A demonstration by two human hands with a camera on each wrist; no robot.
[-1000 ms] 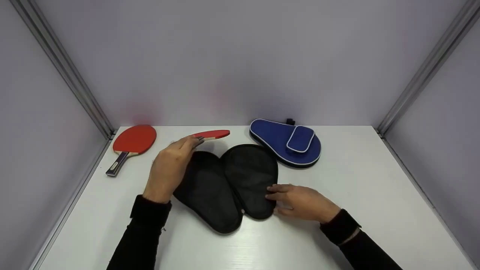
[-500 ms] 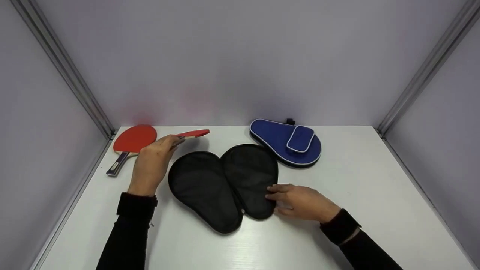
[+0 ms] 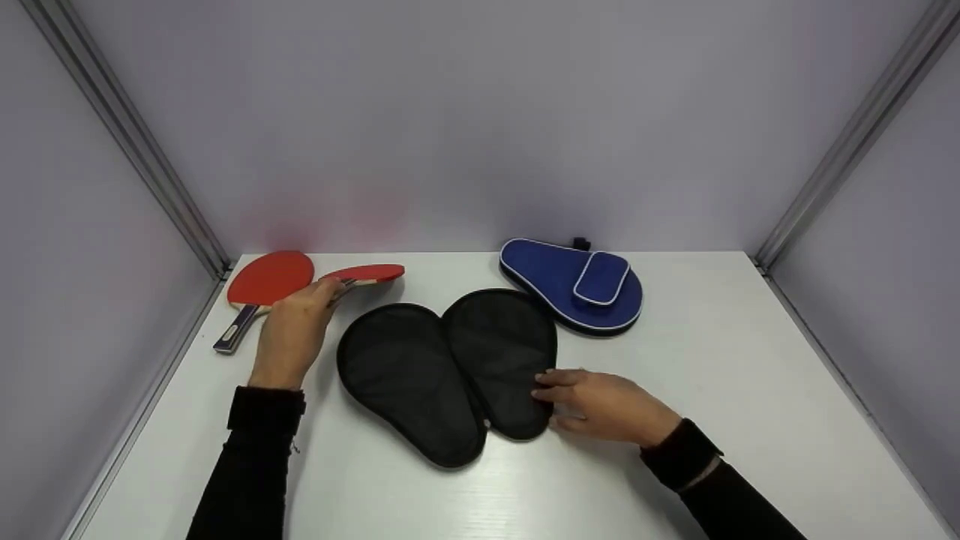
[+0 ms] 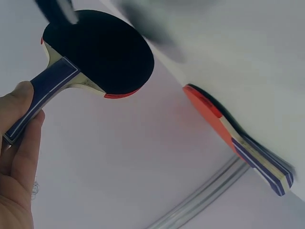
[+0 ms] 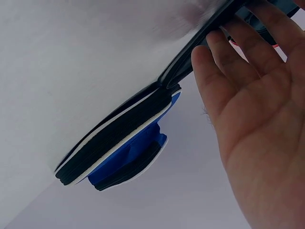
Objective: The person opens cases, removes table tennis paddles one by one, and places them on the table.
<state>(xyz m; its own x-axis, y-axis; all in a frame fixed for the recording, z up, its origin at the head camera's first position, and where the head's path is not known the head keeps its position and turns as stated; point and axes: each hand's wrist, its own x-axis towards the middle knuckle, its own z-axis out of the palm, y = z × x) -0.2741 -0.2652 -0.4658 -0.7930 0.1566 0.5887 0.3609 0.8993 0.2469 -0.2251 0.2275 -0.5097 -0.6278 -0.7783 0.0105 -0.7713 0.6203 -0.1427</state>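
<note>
My left hand grips the blue-striped handle of a table tennis paddle and holds it just above the table; in the left wrist view the same paddle shows its black underside, handle in my left hand. A second red paddle lies flat at the far left, seen edge-on as the second paddle. An unzipped black paddle case lies spread flat in the middle. My right hand rests with straight fingers on the case's right edge.
A closed blue paddle case with white piping lies at the back right, seen as the blue case from the right wrist. The white table is boxed in by grey walls with metal corner rails.
My left hand has carried the paddle leftward, off the black case and toward the red paddle lying at the far left, and lowered it. The right hand has stayed put.
</note>
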